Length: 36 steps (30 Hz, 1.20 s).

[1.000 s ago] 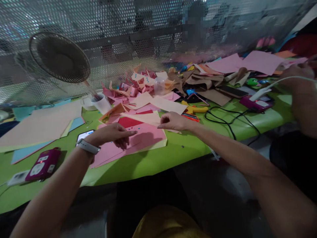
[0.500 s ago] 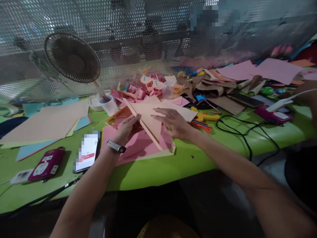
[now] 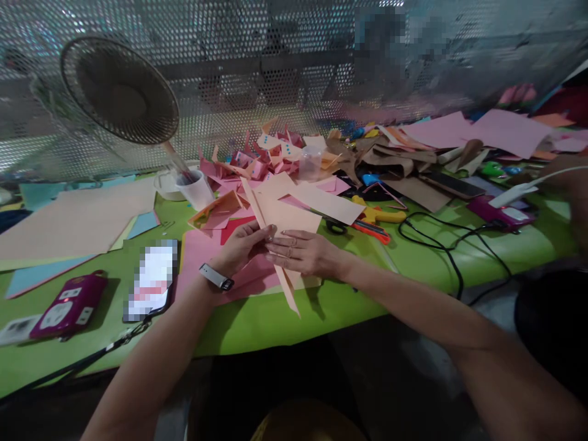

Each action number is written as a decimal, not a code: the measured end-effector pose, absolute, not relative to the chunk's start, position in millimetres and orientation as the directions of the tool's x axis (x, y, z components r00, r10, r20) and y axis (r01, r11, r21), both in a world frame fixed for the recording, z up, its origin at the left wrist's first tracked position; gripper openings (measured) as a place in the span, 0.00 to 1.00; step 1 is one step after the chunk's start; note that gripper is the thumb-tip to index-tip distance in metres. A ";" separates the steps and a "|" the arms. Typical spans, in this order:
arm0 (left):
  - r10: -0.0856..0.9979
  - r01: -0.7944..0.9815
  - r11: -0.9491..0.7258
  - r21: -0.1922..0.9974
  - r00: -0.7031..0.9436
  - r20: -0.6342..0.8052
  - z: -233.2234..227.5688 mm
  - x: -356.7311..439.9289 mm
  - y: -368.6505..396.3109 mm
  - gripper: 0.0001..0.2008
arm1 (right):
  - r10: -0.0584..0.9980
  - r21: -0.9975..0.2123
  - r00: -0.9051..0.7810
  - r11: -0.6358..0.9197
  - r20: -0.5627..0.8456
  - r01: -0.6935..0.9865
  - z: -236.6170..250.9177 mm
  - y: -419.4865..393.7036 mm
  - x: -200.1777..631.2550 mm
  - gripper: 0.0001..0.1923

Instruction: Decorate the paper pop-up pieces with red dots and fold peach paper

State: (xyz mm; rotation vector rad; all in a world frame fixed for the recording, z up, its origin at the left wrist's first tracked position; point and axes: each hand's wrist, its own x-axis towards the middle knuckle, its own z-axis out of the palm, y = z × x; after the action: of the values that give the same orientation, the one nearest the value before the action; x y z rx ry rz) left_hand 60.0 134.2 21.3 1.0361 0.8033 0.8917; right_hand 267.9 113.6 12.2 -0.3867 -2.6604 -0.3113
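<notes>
A peach paper sheet (image 3: 296, 219) with a narrow folded strip along its left edge is held tilted over the table's front part. My left hand (image 3: 239, 246), with a band on the wrist, is closed on that folded edge, thumb on top. My right hand (image 3: 309, 252) lies flat across the lower part of the sheet, fingers stretched towards the left thumb. Beneath are pink sheets (image 3: 196, 257), partly covered. Just behind the held sheet lies a loose cream paper piece (image 3: 331, 203), and to its left sits a folded orange paper piece (image 3: 209, 211).
Left are a phone (image 3: 154, 278), a purple power box (image 3: 70, 306), stacked paper sheets (image 3: 82, 214) and a fan (image 3: 120, 89). Cut paper pieces (image 3: 271, 153) are heaped behind. Right lie an orange cutter (image 3: 374, 233), a yellow glue gun (image 3: 381, 214) and black cables (image 3: 452, 248).
The peach sheet has come nearer to me and swung slightly. My right hand has moved down and left, from hovering over the sheet to lying on it beside my left thumb.
</notes>
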 end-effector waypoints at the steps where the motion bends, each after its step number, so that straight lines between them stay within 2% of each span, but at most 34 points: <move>1: 0.899 -0.211 0.218 0.953 0.424 -0.112 21.2 60.3 133.7 0.16 | 0.224 0.153 -0.863 0.934 0.454 0.323 13.0 112.3 267.9 0.19; 4: 0.905 -0.141 0.122 0.982 0.421 -0.052 19.1 62.1 132.9 0.17 | 0.241 0.107 -0.826 0.935 0.510 0.339 14.1 110.2 269.1 0.18; 8: 0.876 -0.051 0.045 0.998 0.482 -0.015 15.7 64.4 130.4 0.18 | 0.295 -0.053 -0.698 0.937 0.653 0.346 12.9 111.6 269.3 0.14; 11: 0.837 -0.004 0.007 1.000 0.547 -0.004 16.5 67.0 124.9 0.18 | 0.436 -0.239 -0.512 0.882 0.740 0.407 13.9 112.0 265.8 0.12; 13: 0.819 0.018 -0.024 1.000 0.574 0.009 18.8 70.4 119.5 0.17 | 0.568 -0.379 -0.384 0.800 0.728 0.465 16.8 111.0 263.4 0.15; 15: 0.813 0.032 -0.056 0.998 0.582 0.027 21.3 74.5 114.0 0.15 | 0.652 -0.458 -0.306 0.727 0.693 0.511 20.7 110.0 262.1 0.18; 17: 0.818 0.023 -0.050 0.999 0.574 0.028 22.6 77.5 110.2 0.14 | 0.689 -0.481 -0.264 0.683 0.675 0.551 23.9 110.0 262.3 0.18; 23: 0.781 -0.117 0.136 0.984 0.623 -0.034 19.1 75.9 109.9 0.17 | 0.747 -0.485 -0.218 0.595 0.628 0.640 22.2 115.6 266.5 0.18; 30: 0.810 0.011 0.009 1.000 0.586 -0.014 17.0 83.1 108.1 0.21 | 0.657 -0.412 -0.247 0.676 0.712 0.612 12.2 118.1 265.1 0.15; 33: 0.813 0.030 0.007 1.000 0.582 -0.023 14.3 84.2 109.5 0.22 | 0.646 -0.434 -0.179 0.667 0.742 0.606 13.7 118.2 264.5 0.16; 36: 0.824 0.055 0.011 0.998 0.566 -0.041 13.9 84.0 109.1 0.21 | 0.677 -0.518 -0.137 0.662 0.723 0.542 22.7 119.8 267.6 0.21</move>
State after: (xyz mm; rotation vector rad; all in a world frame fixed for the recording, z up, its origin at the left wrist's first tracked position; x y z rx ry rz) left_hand 84.0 109.1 13.9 1.4515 0.8003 0.7122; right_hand 267.6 119.8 22.7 -0.9741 -1.8031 0.1574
